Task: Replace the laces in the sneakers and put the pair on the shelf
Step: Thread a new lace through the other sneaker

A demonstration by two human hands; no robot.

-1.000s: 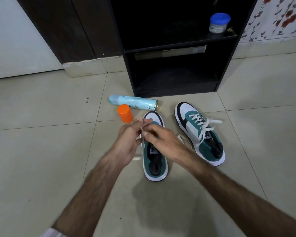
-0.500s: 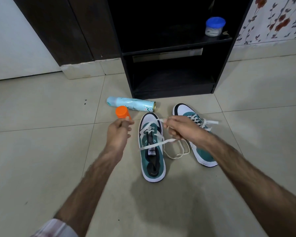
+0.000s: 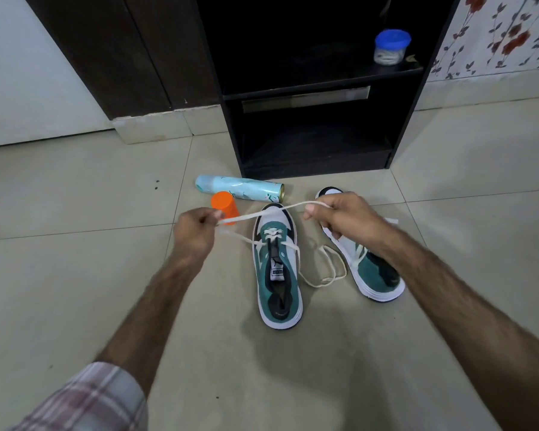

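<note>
**Second sneaker only partly laced, shelf still waiting**

The right-hand sneaker (image 3: 371,269) is lying on the tiled floor (image 3: 75,275) with white lacing showing across its tongue, so it is looking finished, though the person's right forearm is hiding much of it. The left-hand sneaker (image 3: 277,269) is sitting just beside it, toe toward the black shelf unit (image 3: 318,94), and is carrying the white lace (image 3: 262,214) through only its lowest eyelets near the toe; the upper eyelets are standing bare. Judging from this, the lacing is roughly halfway through the pair, and threading upward, tying off and lifting both shoes onto the shelf are all remaining.

The left hand (image 3: 193,231) is pinching one run of the lace between thumb and curled fingers, just in front of the orange cap (image 3: 223,209). The right hand (image 3: 343,216) is gripping the other run, fingers curled round it, above the toe of the right-hand sneaker. The lace is stretching taut between the two hands, over the toe of the left-hand sneaker. A slack loop of lace is trailing on the floor between the shoes.

A pale blue spray can (image 3: 240,191) is lying on its side near the shelf foot, and a blue-lidded jar (image 3: 391,46) is standing on the upper shelf.
</note>
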